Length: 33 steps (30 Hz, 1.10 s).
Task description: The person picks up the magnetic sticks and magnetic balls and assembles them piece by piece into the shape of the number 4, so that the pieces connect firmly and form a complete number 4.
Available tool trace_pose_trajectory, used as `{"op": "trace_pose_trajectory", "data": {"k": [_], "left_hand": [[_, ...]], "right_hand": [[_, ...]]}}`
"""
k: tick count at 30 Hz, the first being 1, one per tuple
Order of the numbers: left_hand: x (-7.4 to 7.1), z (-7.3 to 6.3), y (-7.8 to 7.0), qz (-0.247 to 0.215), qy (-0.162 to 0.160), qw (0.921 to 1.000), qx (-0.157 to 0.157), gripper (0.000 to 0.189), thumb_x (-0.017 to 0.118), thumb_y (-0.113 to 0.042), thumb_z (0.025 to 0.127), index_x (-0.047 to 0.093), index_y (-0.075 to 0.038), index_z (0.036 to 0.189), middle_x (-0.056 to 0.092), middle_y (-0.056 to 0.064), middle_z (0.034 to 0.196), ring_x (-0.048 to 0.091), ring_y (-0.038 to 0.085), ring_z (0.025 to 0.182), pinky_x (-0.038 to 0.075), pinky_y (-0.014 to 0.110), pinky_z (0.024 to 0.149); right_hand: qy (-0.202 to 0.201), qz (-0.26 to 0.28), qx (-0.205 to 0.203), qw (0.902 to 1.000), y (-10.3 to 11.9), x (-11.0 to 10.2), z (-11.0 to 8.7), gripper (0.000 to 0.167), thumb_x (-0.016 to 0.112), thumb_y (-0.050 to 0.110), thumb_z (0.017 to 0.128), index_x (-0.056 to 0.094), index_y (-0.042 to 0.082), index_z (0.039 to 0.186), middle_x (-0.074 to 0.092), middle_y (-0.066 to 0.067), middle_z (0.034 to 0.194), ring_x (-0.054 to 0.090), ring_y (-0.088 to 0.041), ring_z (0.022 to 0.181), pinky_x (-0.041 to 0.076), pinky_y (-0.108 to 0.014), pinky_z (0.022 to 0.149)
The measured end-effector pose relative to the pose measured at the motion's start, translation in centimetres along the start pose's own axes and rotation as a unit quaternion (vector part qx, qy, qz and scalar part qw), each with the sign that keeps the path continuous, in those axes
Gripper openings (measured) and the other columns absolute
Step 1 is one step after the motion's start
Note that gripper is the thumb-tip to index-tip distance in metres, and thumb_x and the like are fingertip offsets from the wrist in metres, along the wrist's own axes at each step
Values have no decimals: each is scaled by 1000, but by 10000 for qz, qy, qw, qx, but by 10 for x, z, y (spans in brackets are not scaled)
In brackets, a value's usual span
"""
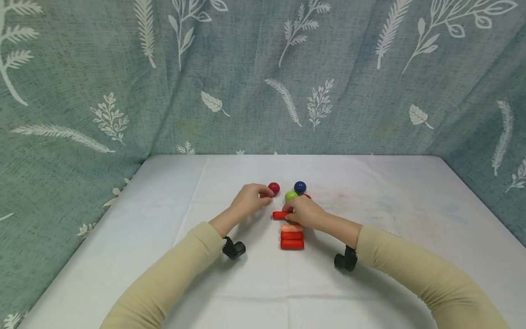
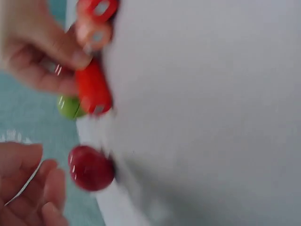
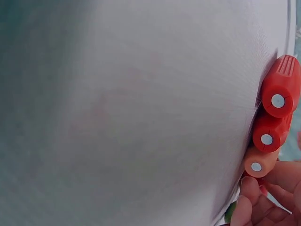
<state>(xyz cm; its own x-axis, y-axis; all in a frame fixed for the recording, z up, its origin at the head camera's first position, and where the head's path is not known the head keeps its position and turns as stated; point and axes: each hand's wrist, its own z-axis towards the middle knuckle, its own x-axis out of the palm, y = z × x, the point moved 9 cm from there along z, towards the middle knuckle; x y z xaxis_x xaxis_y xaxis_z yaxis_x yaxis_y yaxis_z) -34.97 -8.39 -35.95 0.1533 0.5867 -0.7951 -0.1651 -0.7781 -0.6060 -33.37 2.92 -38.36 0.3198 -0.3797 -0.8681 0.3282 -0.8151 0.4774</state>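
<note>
My right hand (image 1: 307, 212) pinches a short red bar (image 2: 95, 92) by one end between thumb and fingers, close over the table. The bar is rounded, with a small pale disc on its end face. Just on the near side, a salmon-orange bar (image 1: 291, 228) and two red bars (image 3: 281, 89) lie side by side, the orange one closest to the right fingers. My left hand (image 1: 252, 196) hovers with loosely bent, parted fingers beside glossy dark red balls (image 2: 91, 168), which overlap in the left wrist view. A gap shows between the fingertips and the balls there.
Beyond the right hand are a green ball (image 1: 291, 195), a dark blue ball (image 1: 300, 187) and another red ball (image 1: 306, 196), partly hidden. A white cloth covers the table (image 1: 370, 183). Behind it hangs a grey-green leaf-patterned curtain (image 1: 246, 91). Each wrist carries a black camera (image 1: 234, 249).
</note>
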Motion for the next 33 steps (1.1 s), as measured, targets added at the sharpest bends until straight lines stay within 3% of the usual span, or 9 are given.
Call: {"op": "trace_pose_trajectory", "data": {"k": [2, 4, 12, 16, 21, 25, 33], "left_hand": [[-12, 3, 2, 48, -326, 9994, -57, 24, 62, -13, 86, 66, -9, 109, 65, 6, 104, 56, 19, 90, 47, 33, 78], [-17, 6, 7, 158, -438, 9987, -186, 28, 62, -16, 86, 64, -10, 113, 63, 8, 108, 56, 21, 94, 46, 36, 80], [0, 16, 21, 501, 131, 9966, -647, 46, 65, -25, 85, 54, -11, 127, 58, 12, 119, 55, 25, 105, 44, 40, 86], [4, 17, 23, 465, 112, 9961, -746, 43, 66, -23, 84, 57, -9, 123, 61, 11, 111, 57, 21, 94, 46, 35, 79], [7, 15, 31, 58, 191, 9954, -941, 37, 67, -21, 83, 60, -9, 117, 61, 8, 103, 57, 16, 77, 48, 25, 63], [6, 13, 35, -191, 272, 9941, -1035, 36, 69, -21, 81, 61, -10, 114, 61, 8, 104, 57, 15, 76, 49, 23, 60], [5, 2, 39, -256, 432, 9933, -1040, 35, 73, -21, 78, 63, -11, 110, 62, 5, 100, 56, 15, 70, 48, 23, 58]], "right_hand": [[-11, -30, -1, 10000, 0, 0, 0, 21, 68, 9, 82, 69, 9, 102, 62, 0, 83, 51, -14, 74, 46, -21, 63], [-5, -12, 25, 10000, 0, 0, 0, 21, 68, 9, 81, 69, 9, 103, 63, -1, 84, 51, -14, 75, 47, -21, 64], [3, -67, 59, 10000, 0, -1, 0, 22, 69, 10, 81, 69, 10, 102, 63, 0, 84, 51, -14, 75, 47, -21, 65], [-10, -96, 48, 9999, 0, -1, 0, 21, 69, 10, 81, 70, 10, 102, 63, 0, 83, 51, -14, 75, 47, -21, 65], [10, -135, 69, 9999, 0, -1, 0, 20, 68, 10, 81, 70, 10, 101, 62, 1, 81, 51, -13, 73, 45, -21, 63], [19, -171, 12, 9999, 2, 0, 1, 20, 68, 10, 81, 70, 10, 101, 61, 1, 80, 50, -13, 72, 44, -20, 61], [61, -179, -101, 9998, 3, -1, 1, 20, 69, 10, 81, 70, 9, 101, 62, 0, 82, 51, -13, 72, 45, -20, 62]]}}
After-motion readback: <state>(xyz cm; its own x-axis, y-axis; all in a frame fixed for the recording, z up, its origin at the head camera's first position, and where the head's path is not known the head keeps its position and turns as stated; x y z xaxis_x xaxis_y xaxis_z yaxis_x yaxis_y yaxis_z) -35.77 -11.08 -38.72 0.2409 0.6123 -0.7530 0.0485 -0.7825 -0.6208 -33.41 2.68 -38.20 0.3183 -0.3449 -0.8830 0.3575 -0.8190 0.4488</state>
